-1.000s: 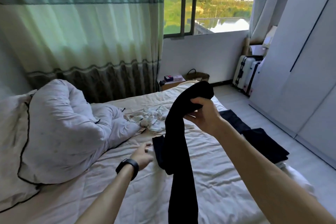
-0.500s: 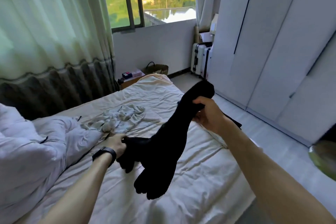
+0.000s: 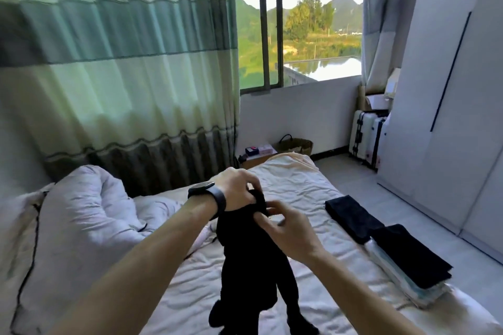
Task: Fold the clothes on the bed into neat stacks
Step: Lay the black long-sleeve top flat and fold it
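Observation:
A black garment (image 3: pixel 253 261) hangs in the air above the bed (image 3: pixel 294 190), its lower ends dangling near the sheet. My left hand (image 3: pixel 236 187), with a black watch on the wrist, grips the garment's top edge. My right hand (image 3: pixel 288 226) pinches the same top edge just to the right, the fingers blurred. On the bed's right side lies a folded black piece (image 3: pixel 351 215). Nearer to me sits a stack of folded clothes (image 3: pixel 405 264), black on top of pale layers.
A bunched white duvet (image 3: pixel 81 226) fills the bed's left side. Striped green curtains hang behind it. A white wardrobe (image 3: pixel 449 117) lines the right wall, with suitcases (image 3: pixel 367 136) and a woven basket (image 3: pixel 296 145) under the window.
My left hand has come up from the bed to the garment's top, beside my right hand. The garment now hangs straight down. The view has turned back left.

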`<action>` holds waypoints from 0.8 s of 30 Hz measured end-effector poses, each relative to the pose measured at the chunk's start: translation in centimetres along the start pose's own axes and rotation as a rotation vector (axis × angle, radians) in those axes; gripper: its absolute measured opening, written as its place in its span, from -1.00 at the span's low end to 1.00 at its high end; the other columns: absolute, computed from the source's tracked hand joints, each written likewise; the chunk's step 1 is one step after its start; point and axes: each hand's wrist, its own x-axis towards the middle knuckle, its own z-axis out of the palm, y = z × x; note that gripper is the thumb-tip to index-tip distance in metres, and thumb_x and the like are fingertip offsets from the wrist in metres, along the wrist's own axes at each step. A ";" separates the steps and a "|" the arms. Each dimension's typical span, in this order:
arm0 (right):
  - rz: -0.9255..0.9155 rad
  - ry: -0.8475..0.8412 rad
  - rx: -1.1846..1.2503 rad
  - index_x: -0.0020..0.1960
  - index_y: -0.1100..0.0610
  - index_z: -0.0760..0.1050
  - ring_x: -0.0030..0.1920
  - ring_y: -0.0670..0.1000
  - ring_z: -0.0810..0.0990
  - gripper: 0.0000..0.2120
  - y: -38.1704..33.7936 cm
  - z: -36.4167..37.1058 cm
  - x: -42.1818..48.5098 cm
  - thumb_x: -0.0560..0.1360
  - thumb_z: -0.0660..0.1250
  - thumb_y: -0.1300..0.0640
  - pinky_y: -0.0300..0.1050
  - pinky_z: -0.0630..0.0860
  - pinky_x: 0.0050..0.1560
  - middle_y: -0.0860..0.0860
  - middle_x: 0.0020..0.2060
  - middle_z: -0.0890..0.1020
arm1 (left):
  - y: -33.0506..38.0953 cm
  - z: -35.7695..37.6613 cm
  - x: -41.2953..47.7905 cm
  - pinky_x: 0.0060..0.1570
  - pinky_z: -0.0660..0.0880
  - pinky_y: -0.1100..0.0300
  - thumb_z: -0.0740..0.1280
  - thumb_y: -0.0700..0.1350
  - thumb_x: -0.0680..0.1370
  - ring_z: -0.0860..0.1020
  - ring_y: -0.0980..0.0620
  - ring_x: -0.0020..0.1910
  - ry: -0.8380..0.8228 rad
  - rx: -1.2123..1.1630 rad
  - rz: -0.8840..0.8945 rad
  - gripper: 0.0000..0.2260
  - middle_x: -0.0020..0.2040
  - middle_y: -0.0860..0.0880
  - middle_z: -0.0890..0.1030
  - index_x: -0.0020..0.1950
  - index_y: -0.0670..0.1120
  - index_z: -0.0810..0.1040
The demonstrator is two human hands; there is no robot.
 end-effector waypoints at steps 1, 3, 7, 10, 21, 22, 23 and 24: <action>-0.034 0.064 -0.069 0.12 -0.12 0.62 -0.09 -0.04 0.69 -0.76 -1.1 0.0 0.9 0.52 0.37 -0.18 -0.04 0.56 -0.02 -0.16 -0.03 0.71 | 0.2 -1.3 -0.2 -0.15 0.58 0.26 0.43 0.12 0.34 0.60 0.16 -0.21 0.017 0.049 0.008 -0.89 -0.31 0.24 0.55 -0.25 0.38 0.59; -0.078 0.158 -0.238 0.04 -0.09 0.60 -0.09 0.01 0.67 -0.82 -3.0 -0.3 2.3 0.56 0.30 -0.13 -0.05 0.51 -0.10 -0.11 -0.09 0.71 | 0.0 -3.6 -0.6 -0.11 0.56 0.25 0.47 0.16 0.37 0.59 0.11 -0.18 0.064 0.086 0.016 -0.90 -0.29 0.22 0.53 -0.13 0.26 0.67; -0.239 0.164 -0.434 0.01 -0.07 0.55 -0.11 0.06 0.63 -0.85 -6.4 -1.5 4.5 0.57 0.28 -0.10 -0.04 0.45 -0.21 -0.08 -0.14 0.68 | -1.5 -8.2 -2.1 -0.12 0.52 0.29 0.54 0.08 0.40 0.62 0.14 -0.15 0.098 0.089 -0.021 -0.83 -0.22 0.12 0.67 -0.06 0.07 0.74; -0.308 0.007 -0.244 -0.04 0.01 0.64 -0.29 -0.24 0.58 -0.90 -8.7 -3.3 5.5 0.59 0.39 0.01 -0.28 0.52 -0.15 -0.12 -0.25 0.64 | -3.3 -11.2 -4.1 -0.24 0.45 0.36 0.56 0.04 0.42 0.56 0.25 -0.29 0.059 0.032 -0.057 -0.85 -0.29 0.11 0.66 -0.09 0.00 0.75; -0.427 0.005 -0.239 -0.03 -0.15 0.66 -0.05 0.02 0.64 -0.81 -16.2 -4.9 7.0 0.50 0.35 0.13 -0.02 0.58 0.02 -0.11 -0.13 0.71 | -4.3 -12.7 -8.7 -0.25 0.52 0.32 0.56 -0.06 0.40 0.59 0.13 -0.25 -0.373 -0.719 -0.161 -0.87 -0.22 0.03 0.61 -0.16 -0.01 0.64; -0.462 0.005 -0.229 -0.04 -0.15 0.66 -0.08 0.00 0.64 -0.80 -16.8 -4.8 7.1 0.49 0.35 0.13 -0.04 0.59 -0.02 -0.11 -0.13 0.71 | -4.0 -12.5 -8.8 -0.17 0.54 0.30 0.56 -0.04 0.42 0.61 0.10 -0.19 -0.378 -0.754 -0.147 -0.84 -0.17 0.00 0.62 -0.12 -0.04 0.64; -0.488 0.003 -0.219 -0.04 -0.14 0.66 -0.11 -0.01 0.64 -0.79 -17.4 -4.7 7.1 0.49 0.34 0.14 -0.05 0.61 -0.05 -0.11 -0.13 0.71 | -3.8 -12.4 -8.7 -0.12 0.56 0.28 0.55 -0.02 0.45 0.62 0.07 -0.16 -0.363 -0.783 -0.143 -0.83 -0.14 -0.03 0.63 -0.08 -0.07 0.65; -0.511 -0.002 -0.216 -0.02 -0.14 0.66 -0.13 0.00 0.64 -0.79 -17.7 -4.8 7.2 0.50 0.34 0.15 -0.05 0.62 -0.08 -0.10 -0.11 0.71 | -3.4 -12.4 -8.7 -0.15 0.56 0.28 0.52 -0.02 0.49 0.62 0.07 -0.19 -0.316 -0.800 -0.162 -0.84 -0.15 -0.04 0.64 -0.07 -0.09 0.66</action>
